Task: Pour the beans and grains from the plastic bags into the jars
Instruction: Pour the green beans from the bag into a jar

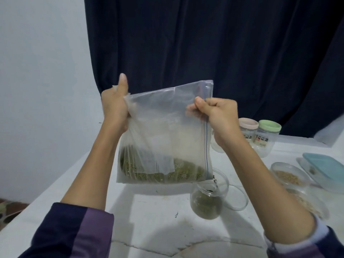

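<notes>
Two dark navy and purple sleeves at six o'clock, forearms raised. Just beyond, white worktop (pixel 152 216) with one small clear open jar (pixel 207 202) at four o'clock, part filled with green beans, its mouth under the bag's low corner. Held above it, at centre: one large clear zip-seal plastic bag (pixel 163 135), turned so the blue seal line runs down its right edge, green beans heaped along the bottom. Left hand (pixel 115 107) at ten o'clock, fingers curled round the bag's upper left corner, thumb up. Right hand (pixel 216 116) at two o'clock, pinching the seal edge. A thin trickle of beans seemingly dropping from the lower right corner into the jar.

Step judged: pouring, midway, with much left in the bag. Next move calls for steeper tilt toward that corner, opening kept over the jar mouth.

Further right, at three o'clock: two shallow clear tubs of pale grain, one teal-lidded box (pixel 323 168). Farther, at two o'clock: two lidded jars, one pink-topped (pixel 248 127), one green-topped (pixel 270 127). Behind, dark curtain.
</notes>
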Demonstrator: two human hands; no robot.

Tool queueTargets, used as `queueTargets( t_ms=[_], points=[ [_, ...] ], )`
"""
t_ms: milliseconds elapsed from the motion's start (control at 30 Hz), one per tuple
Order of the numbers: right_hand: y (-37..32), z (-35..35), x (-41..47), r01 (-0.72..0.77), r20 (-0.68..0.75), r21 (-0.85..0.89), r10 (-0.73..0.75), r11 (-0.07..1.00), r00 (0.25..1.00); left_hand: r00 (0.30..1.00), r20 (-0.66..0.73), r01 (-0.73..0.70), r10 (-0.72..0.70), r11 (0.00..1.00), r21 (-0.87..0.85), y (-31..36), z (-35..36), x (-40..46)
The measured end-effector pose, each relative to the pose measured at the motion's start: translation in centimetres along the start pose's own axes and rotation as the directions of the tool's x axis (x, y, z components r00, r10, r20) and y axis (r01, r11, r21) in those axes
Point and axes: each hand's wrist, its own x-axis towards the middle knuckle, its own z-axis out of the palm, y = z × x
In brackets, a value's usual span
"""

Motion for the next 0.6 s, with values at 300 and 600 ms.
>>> queueTargets(
  t_ms=[300,600],
  points=[
    [0.6,0.0,0.2,0.027,-0.055,0.034,-0.025,0.999,0.998,1.0,-0.008,0.004,-0.004,1.0,-0.005,0.3,-0.1,-0.1],
    [1.2,0.1,0.4,0.036,-0.088,0.086,-0.029,0.996,0.996,0.999,-0.037,-0.002,0.001,1.0,-0.03,0.0,0.0,0.1]
  ],
)
